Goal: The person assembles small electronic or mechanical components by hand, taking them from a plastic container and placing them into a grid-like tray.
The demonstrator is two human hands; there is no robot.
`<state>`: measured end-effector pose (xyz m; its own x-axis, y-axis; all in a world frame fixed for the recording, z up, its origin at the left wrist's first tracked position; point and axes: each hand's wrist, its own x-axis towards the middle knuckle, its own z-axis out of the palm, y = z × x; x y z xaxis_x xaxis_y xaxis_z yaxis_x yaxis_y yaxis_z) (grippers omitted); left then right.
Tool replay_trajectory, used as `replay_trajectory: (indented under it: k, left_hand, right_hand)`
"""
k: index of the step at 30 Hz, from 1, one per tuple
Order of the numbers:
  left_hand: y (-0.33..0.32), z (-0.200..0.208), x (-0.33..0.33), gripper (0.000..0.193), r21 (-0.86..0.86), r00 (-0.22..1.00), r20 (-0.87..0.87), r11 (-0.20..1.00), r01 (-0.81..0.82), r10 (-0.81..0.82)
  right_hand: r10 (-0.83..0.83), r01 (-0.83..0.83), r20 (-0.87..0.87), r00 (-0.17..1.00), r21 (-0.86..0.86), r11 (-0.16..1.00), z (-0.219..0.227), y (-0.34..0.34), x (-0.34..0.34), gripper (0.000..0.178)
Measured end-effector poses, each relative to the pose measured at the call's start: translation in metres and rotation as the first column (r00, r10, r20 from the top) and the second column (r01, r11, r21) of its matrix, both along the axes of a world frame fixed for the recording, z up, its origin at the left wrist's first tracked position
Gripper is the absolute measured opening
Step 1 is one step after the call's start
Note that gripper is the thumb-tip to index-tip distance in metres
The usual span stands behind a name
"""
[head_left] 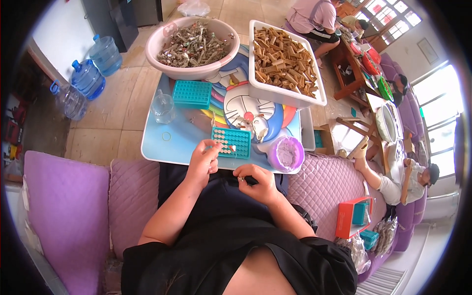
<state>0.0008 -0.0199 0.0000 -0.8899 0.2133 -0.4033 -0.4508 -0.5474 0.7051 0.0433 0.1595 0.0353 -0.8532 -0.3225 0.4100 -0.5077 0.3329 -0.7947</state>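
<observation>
My left hand [203, 160] is closed in a pinch at the left edge of a teal tray [242, 141] with rows of round holes. Whatever its fingertips hold is too small to make out. Pale round pieces [222, 139] fill the tray's left columns, and a small red-and-white bit [232, 148] lies on it. My right hand [259, 183] is closed just off the table's front edge, with something tiny and shiny at its fingertips. To the right of the tray stands a purple tub [287, 153] with a whitish lining.
On the cartoon-printed table [184, 135] are a clear jug [162, 107], stacked teal trays [191, 94], a pink basin [153, 54] of crumpled scraps and a white bin [285, 98] of brown pieces. Water bottles [88, 78] stand left; other people [314, 19] sit at the right.
</observation>
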Motion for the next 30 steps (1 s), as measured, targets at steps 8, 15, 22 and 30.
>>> replay_trajectory:
  k: [8, 15, 22, 30]
  left_hand:
    - [0.001, -0.004, 0.003, 0.024, 0.211, 0.982, -0.03, 0.959, 0.19, -0.187]
    - [-0.008, -0.002, -0.001, 0.023, 0.151, 0.988, -0.152, 0.988, 0.003, 0.02]
    - [0.0, 0.014, 0.004, 0.018, 0.051, 0.964, -0.257, 0.996, 0.076, -0.06]
    - [0.019, 0.018, 0.015, 0.018, -0.122, 0.953, -0.27, 0.987, 0.108, -0.137]
  right_hand:
    - [0.113, -0.111, -0.064, 0.991, 0.036, 0.993, -0.001, 0.0, 0.007, 0.02]
    - [0.054, 0.052, 0.379, 0.924, -0.263, 0.963, -0.012, 0.009, 0.014, 0.011]
    - [-0.001, 0.252, 0.606, 0.796, -0.33, 0.91, -0.028, 0.027, 0.0, 0.01]
    - [-0.175, 0.213, 0.335, 0.926, -0.08, 0.974, 0.006, -0.008, -0.005, 0.024]
